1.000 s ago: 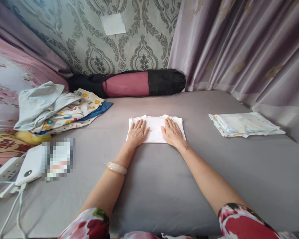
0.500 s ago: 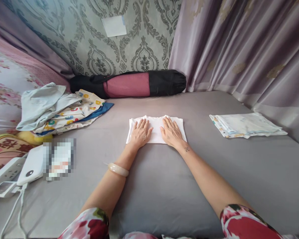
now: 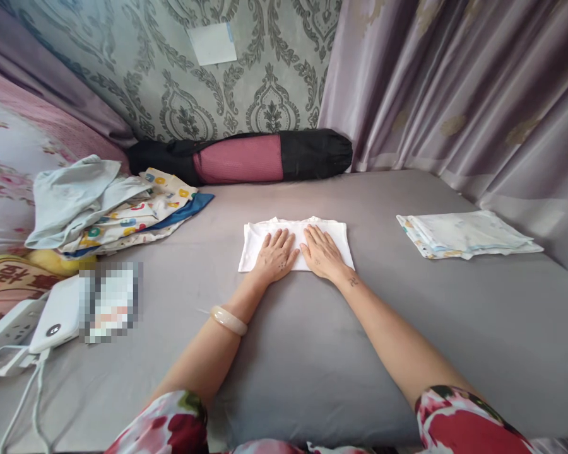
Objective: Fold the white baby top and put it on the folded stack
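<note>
A white garment [image 3: 254, 243], folded into a flat rectangle, lies on the grey sheet in front of me. My left hand [image 3: 275, 255] rests flat on its left half, palm down, fingers stretched forward. On its right half, my right hand [image 3: 322, 252] also lies flat with fingers extended. The two thumbs point towards each other with a narrow gap between the hands. Neither hand grips the cloth. A pale bangle [image 3: 229, 320] circles my left wrist.
Loose clothes [image 3: 89, 202] are heaped at the left, and a folded stack [image 3: 471, 233] lies at the right. A power bank [image 3: 59, 315], a cable and a power strip [image 3: 12, 325] occupy the near left. A black and pink rolled bag [image 3: 239, 157] lies along the wall.
My left hand has slid right and slightly back across the white garment, nearer my right hand. My right hand has shifted slightly left. The view has tilted a little.
</note>
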`<state>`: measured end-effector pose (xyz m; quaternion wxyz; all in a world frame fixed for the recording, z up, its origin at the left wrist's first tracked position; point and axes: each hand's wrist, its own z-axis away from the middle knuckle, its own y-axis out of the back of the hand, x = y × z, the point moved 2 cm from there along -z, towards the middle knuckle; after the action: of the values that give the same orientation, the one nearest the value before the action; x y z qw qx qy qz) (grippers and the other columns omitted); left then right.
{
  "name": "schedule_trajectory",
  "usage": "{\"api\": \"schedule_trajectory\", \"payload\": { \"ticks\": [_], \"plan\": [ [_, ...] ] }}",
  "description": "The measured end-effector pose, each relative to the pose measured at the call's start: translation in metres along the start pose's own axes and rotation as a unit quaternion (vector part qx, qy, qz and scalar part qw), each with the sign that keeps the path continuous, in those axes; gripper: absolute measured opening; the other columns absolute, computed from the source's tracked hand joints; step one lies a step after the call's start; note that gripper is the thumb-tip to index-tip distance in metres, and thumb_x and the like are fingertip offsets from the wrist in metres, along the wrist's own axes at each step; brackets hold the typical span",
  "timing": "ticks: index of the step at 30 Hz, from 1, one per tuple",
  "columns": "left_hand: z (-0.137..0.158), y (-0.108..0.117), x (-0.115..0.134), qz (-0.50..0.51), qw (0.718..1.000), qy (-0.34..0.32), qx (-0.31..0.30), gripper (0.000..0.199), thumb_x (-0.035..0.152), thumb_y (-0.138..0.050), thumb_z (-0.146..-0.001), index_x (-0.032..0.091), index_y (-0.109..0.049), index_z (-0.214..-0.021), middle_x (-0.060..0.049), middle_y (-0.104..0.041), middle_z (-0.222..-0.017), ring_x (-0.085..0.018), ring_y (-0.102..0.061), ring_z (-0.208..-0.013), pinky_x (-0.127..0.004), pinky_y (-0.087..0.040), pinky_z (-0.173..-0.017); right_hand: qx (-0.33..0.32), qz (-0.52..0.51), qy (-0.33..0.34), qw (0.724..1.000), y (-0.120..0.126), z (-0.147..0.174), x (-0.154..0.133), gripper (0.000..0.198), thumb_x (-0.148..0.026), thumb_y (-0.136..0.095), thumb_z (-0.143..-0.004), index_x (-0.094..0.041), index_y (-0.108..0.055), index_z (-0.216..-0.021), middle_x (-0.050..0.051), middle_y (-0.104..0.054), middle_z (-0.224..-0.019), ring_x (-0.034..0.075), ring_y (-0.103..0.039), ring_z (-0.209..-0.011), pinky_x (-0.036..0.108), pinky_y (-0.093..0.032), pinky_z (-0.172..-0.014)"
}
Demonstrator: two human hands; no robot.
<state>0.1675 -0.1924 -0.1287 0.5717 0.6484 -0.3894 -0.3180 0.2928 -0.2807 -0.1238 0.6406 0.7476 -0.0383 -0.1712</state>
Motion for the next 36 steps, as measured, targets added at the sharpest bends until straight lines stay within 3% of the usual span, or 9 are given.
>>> {"api": "schedule_trajectory", "payload": {
  "ticks": [8, 13, 19, 24, 29, 36],
  "plan": [
    [0.000, -0.001, -0.002, 0.035, 0.999, -0.004, 0.030, 0.054, 0.045, -0.034, -0.100, 0.014, -0.045, -0.143, -0.014, -0.041, -0.153, -0.028, -0.032, -0.145, -0.049, -0.025, -0.119, -0.015, 0.013, -0.009, 1.000, -0.001, -0.002, 0.001, 0.059, -0.034, -0.025, -0.100, -0.004, -0.034, -0.151, 0.014, -0.026, -0.160, 0.024, -0.019, -0.149, 0.043, -0.015, -0.121],
    [0.004, 0.004, -0.007, 0.058, 0.997, -0.010, 0.057, 0.046, 0.041, -0.038, -0.099, 0.015, -0.052, -0.135, -0.014, -0.049, -0.147, -0.028, -0.040, -0.141, -0.046, -0.029, -0.117, -0.019, 0.021, -0.020, 0.999, 0.004, -0.012, -0.014, 0.057, -0.031, -0.025, -0.100, -0.004, -0.036, -0.149, 0.017, -0.028, -0.159, 0.027, -0.022, -0.148, 0.048, -0.015, -0.120],
    [0.009, 0.003, -0.025, 0.041, 0.992, 0.079, 0.088, 0.040, 0.030, -0.033, -0.100, 0.015, -0.054, -0.130, -0.014, -0.053, -0.143, -0.027, -0.042, -0.139, -0.047, -0.028, -0.116, -0.006, 0.015, -0.029, 0.999, -0.005, -0.030, -0.033, 0.058, -0.032, -0.025, -0.100, -0.003, -0.034, -0.150, 0.016, -0.030, -0.158, 0.027, -0.023, -0.148, 0.046, -0.013, -0.121],
    [0.012, 0.001, -0.035, 0.031, 0.982, 0.164, 0.084, 0.042, 0.033, -0.033, -0.100, 0.012, -0.055, -0.129, -0.017, -0.052, -0.143, -0.030, -0.042, -0.138, -0.051, -0.028, -0.115, 0.025, 0.022, -0.032, 0.999, -0.016, -0.032, -0.033, 0.059, -0.034, -0.025, -0.101, -0.003, -0.037, -0.149, 0.016, -0.033, -0.157, 0.026, -0.024, -0.147, 0.045, -0.011, -0.120],
    [0.014, 0.005, -0.035, 0.046, 0.980, 0.179, 0.073, 0.042, 0.034, -0.034, -0.100, 0.012, -0.056, -0.128, -0.017, -0.051, -0.144, -0.030, -0.040, -0.139, -0.051, -0.029, -0.114, 0.026, 0.027, -0.030, 0.999, -0.018, -0.031, -0.031, 0.058, -0.034, -0.025, -0.101, -0.004, -0.037, -0.149, 0.015, -0.034, -0.157, 0.025, -0.024, -0.147, 0.044, -0.011, -0.120],
    [0.017, 0.007, -0.044, 0.070, 0.971, 0.205, 0.102, 0.033, 0.027, -0.035, -0.098, 0.016, -0.060, -0.117, -0.014, -0.058, -0.137, -0.029, -0.044, -0.136, -0.050, -0.032, -0.112, 0.001, 0.027, -0.040, 0.999, -0.014, -0.032, -0.033, 0.059, -0.034, -0.024, -0.101, -0.002, -0.034, -0.150, 0.015, -0.031, -0.158, 0.026, -0.023, -0.148, 0.045, -0.011, -0.120]
  ]
}}
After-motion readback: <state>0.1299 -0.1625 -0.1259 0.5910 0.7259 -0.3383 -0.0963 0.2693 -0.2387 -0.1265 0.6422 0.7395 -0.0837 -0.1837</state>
